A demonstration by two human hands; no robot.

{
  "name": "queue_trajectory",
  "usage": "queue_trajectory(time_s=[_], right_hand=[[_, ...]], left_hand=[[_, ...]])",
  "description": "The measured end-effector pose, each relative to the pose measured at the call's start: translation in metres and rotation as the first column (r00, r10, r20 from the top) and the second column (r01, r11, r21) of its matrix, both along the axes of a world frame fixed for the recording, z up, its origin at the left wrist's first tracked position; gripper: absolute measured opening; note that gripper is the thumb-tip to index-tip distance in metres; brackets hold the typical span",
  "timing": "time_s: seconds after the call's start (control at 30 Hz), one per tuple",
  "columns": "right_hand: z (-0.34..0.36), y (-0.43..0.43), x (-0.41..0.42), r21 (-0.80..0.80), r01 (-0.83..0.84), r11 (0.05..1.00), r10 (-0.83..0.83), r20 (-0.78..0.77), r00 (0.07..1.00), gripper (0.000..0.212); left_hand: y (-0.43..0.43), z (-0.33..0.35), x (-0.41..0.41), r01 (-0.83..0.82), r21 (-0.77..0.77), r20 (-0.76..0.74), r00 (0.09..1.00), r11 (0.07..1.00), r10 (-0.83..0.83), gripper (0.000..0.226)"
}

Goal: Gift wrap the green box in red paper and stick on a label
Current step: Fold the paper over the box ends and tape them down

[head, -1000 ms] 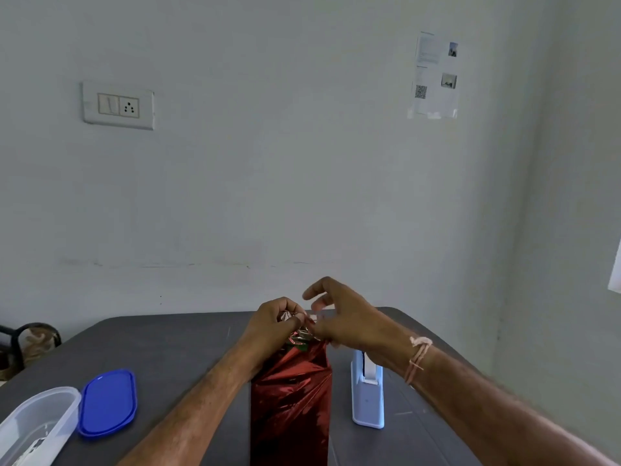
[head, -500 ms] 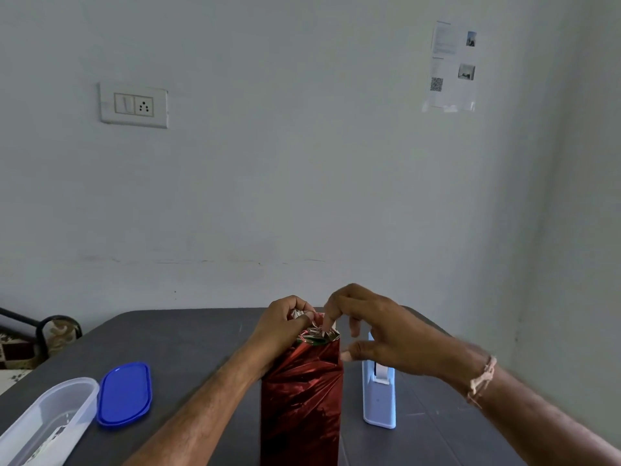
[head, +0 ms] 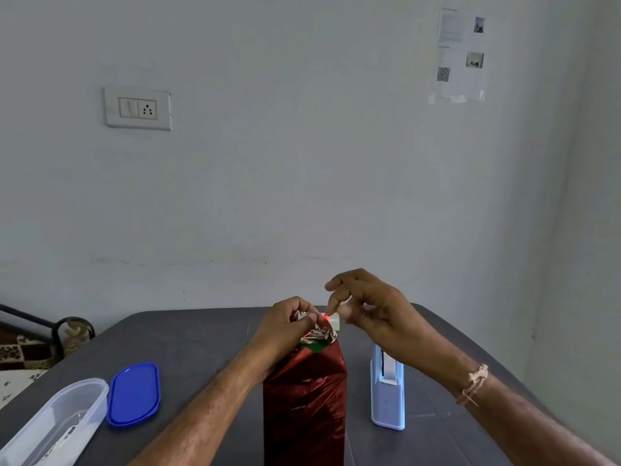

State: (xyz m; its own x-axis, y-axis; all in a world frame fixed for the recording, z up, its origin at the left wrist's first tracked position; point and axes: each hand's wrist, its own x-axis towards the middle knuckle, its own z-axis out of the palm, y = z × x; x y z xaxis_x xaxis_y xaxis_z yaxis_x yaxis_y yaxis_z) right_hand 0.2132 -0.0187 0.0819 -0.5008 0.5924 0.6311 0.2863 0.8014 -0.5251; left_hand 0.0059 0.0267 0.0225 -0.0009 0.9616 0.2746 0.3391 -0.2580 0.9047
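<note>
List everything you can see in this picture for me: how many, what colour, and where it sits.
green box: one, green, upright mid-table, only a top corner showing
red paper: one sheet, shiny red, wrapped round the box, bunched at top
pale strip: one, whitish, at the box top, likely tape
tape dispenser: one, pale blue, right of the box
lid: one, blue, on the table's left
container: one, clear, left of the lid
table: one, dark grey, under it all
switch plate: one, white, on the wall
printed sheet: one, white, on the wall, upper right
left hand: grips the bunched paper
right hand: fingers pinch the strip
</note>
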Motion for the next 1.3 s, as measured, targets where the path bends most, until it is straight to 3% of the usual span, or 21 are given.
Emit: queue_trajectory(time_s=[0.1,0.13,0.2,0.3,0.37,0.47,0.53,0.63,0.7,0.73,0.87,1.0,1.1,1.3], right_hand=[[-0.006,-0.001,0.005,-0.016,-0.01,1.0,0.014,0.303,0.953,0.018],[-0.011,-0.002,0.004,0.016,0.008,1.0,-0.012,0.312,0.95,0.014],[-0.023,-0.005,-0.003,0.066,0.055,0.996,-0.065,0.151,0.986,0.01],[-0.044,-0.013,-0.012,-0.014,0.172,0.985,-0.172,-0.143,0.975,0.011],[-0.053,-0.016,-0.012,-0.017,0.16,0.987,-0.161,-0.133,0.978,0.016],[-0.057,-0.017,-0.008,-0.023,0.087,0.996,-0.085,0.065,0.994,0.023],[-0.053,-0.016,-0.01,0.015,0.108,0.994,-0.109,0.086,0.99,0.023],[-0.046,-0.018,-0.015,0.035,0.155,0.987,-0.149,-0.123,0.981,0.018],[-0.044,-0.026,-0.016,-0.053,0.201,0.978,-0.207,-0.31,0.928,0.005],[-0.048,-0.03,-0.016,-0.09,0.224,0.97,-0.241,-0.358,0.902,0.017],[-0.096,-0.043,-0.02,-0.041,0.278,0.96,-0.281,-0.198,0.939,0.05],[-0.134,-0.042,-0.03,-0.011,0.305,0.952,-0.305,-0.075,0.949,0.07],[-0.139,-0.038,-0.036,0.061,0.367,0.928,-0.364,-0.052,0.93,0.069],[-0.138,-0.037,-0.036,0.068,0.36,0.93,-0.357,-0.054,0.933,0.07]], left_hand=[[0.001,0.0,-0.002,0.006,0.007,0.017,1.0,1.0,-0.006,0.005],[0.001,-0.001,-0.002,0.006,0.01,0.017,1.0,1.0,-0.006,0.005],[0.002,-0.001,-0.003,0.011,0.018,0.024,1.0,1.0,-0.011,0.006],[0.0,0.0,-0.001,0.015,0.01,0.042,0.999,1.0,-0.016,0.006],[-0.001,0.001,-0.001,0.025,0.003,0.052,0.998,1.0,-0.025,0.007],[-0.001,0.002,-0.002,0.028,0.004,0.028,0.999,1.0,-0.028,0.006],[-0.002,0.002,-0.003,0.031,0.002,0.026,0.999,1.0,-0.031,0.006],[-0.004,0.004,-0.001,0.033,0.008,0.046,0.998,0.999,-0.033,0.006],[-0.005,0.004,-0.002,0.027,0.011,0.051,0.998,1.0,-0.027,0.006],[-0.004,0.004,-0.002,0.028,0.012,0.059,0.998,1.0,-0.029,0.006],[-0.005,0.005,-0.003,0.046,0.01,0.089,0.995,0.999,-0.047,0.007],[-0.005,0.01,-0.004,0.022,-0.006,0.063,0.998,1.0,-0.021,0.014],[-0.009,0.015,-0.005,0.015,-0.017,0.09,0.996,1.0,-0.013,0.008],[-0.031,0.013,-0.027,-0.099,0.132,-0.063,0.992,0.986,0.108,0.037]])
